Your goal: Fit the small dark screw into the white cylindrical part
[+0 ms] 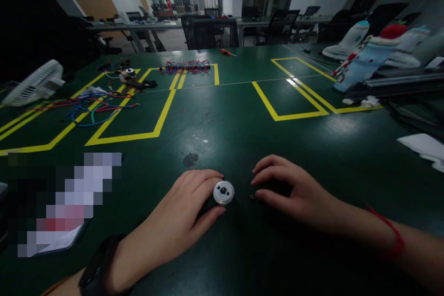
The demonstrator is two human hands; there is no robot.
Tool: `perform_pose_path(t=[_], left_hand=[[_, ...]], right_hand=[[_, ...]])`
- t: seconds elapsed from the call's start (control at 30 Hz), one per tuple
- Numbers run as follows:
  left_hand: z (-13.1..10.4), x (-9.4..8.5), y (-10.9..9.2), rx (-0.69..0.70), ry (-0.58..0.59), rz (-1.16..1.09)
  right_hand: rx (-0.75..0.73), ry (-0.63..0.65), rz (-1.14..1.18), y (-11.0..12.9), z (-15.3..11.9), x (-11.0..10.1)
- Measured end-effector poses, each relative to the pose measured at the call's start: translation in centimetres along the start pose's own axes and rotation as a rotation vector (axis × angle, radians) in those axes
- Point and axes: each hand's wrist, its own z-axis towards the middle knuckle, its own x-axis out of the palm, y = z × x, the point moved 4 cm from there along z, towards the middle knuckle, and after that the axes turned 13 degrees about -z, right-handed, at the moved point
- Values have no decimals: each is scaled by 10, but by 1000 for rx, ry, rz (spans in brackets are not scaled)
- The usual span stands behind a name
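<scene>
My left hand (194, 208) is closed around a small round motor (224, 193), thumb on the near side and fingers on the far side. The motor's silver end face points up, with a dark centre and a small hole to either side of it. To its right, my right hand (291, 187) hovers or rests low over the table, fingers curved and apart, holding nothing that I can see. By the tip of its thumb is a tiny dark ring-like part (252, 197), apart from the motor; whether the thumb touches it I cannot tell.
On the green table (222, 115), yellow tape marks several outlines. Loose wires (100, 104) and a white fan (36, 83) lie at left. A bundle of wired parts (185, 67) and a screwdriver (228, 52) are farther back. A blue bottle (364, 64) stands at right.
</scene>
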Motion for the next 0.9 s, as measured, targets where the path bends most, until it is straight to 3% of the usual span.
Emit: perform_pose_path(t=[0.13, 0.23, 0.37, 0.9], left_hand=[[0, 0, -1, 1, 0, -10], [0, 1, -1, 5, -2, -13], [0, 1, 0, 5, -1, -9], [0, 0, 0, 19, -14, -11]], right_hand=[[228, -239, 411, -18, -1, -17], [367, -301, 566, -30, -1, -16], [424, -267, 577, -33, 0, -10], [394, -271, 473, -33, 0, -10]])
